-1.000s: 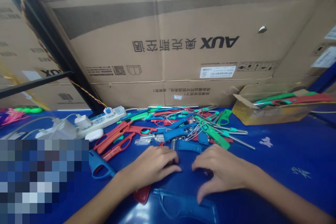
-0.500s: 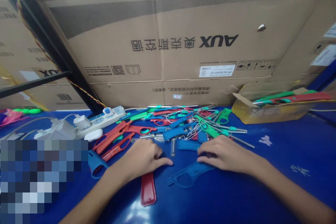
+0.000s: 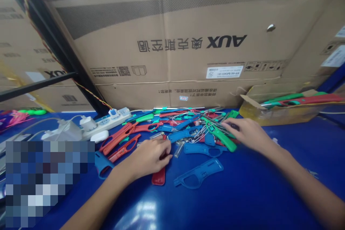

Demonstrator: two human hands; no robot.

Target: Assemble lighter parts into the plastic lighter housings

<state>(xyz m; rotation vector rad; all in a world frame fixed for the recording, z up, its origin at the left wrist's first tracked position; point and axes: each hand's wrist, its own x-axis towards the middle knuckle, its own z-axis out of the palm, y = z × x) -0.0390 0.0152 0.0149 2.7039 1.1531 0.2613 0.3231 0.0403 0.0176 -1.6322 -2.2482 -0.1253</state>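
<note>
Though some lighters [image 3: 304, 99] are boxed, blue shell [image 3: 211, 171] left unfilled; left hand [image 3: 149, 154], right hand [image 3: 246, 131] half-curled, grips can't be told.

Vivid colours are spread on a deep blue tabletop [image 3: 242, 197].
A blue handle shell [image 3: 211, 169], a red shell [image 3: 158, 178] and a green shell [image 3: 224, 140] are seen; brown cardboard [image 3: 188, 14] is printed with black lettering [image 3: 237, 41] and a grey, finely meshed band [image 3: 107, 17]; the power strip [image 3: 104, 125] is white.
</note>
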